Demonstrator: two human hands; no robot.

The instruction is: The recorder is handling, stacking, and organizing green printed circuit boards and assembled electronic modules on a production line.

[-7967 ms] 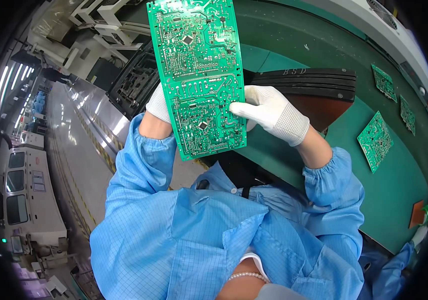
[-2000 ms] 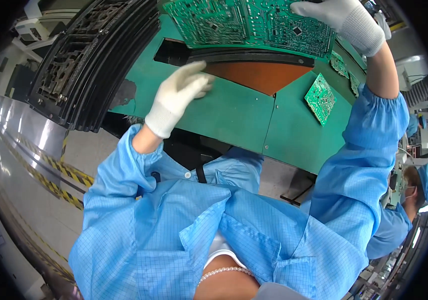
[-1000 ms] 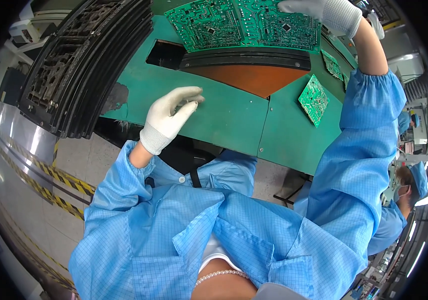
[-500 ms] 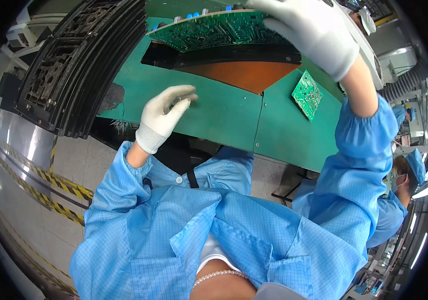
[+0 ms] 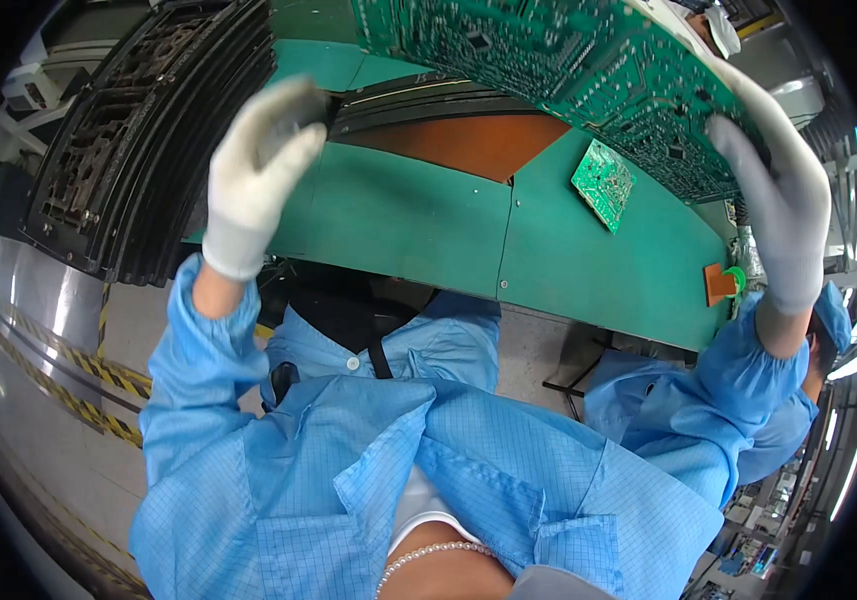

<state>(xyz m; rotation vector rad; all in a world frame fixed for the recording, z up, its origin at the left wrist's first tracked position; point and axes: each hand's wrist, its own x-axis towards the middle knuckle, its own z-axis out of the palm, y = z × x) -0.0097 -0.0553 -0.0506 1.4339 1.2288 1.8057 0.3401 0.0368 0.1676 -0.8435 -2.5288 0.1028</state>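
A large green circuit board (image 5: 568, 70) hangs tilted above the far side of the bench, solder side toward me. My right hand (image 5: 786, 200), in a white glove, grips its right edge between thumb and fingers. My left hand (image 5: 260, 180), gloved too and smeared by motion, is raised with its thumb apart from its fingers; nothing shows in it. It is close to the left end of a long black fixture (image 5: 418, 105) that lies under the board. A smaller green circuit board (image 5: 603, 185) rests on the bench below the large one.
On the left stands a row of black slotted frames (image 5: 118, 150). The green bench top (image 5: 398, 220) has an orange-brown panel (image 5: 468, 145) against the fixture. An orange and green object (image 5: 720, 285) sits at its right end. A person in blue (image 5: 778, 430) is at the right.
The large board has swung to the right and tipped up, showing more of its underside, with my right hand moving right and down. My left hand has risen to the left, toward the fixture.
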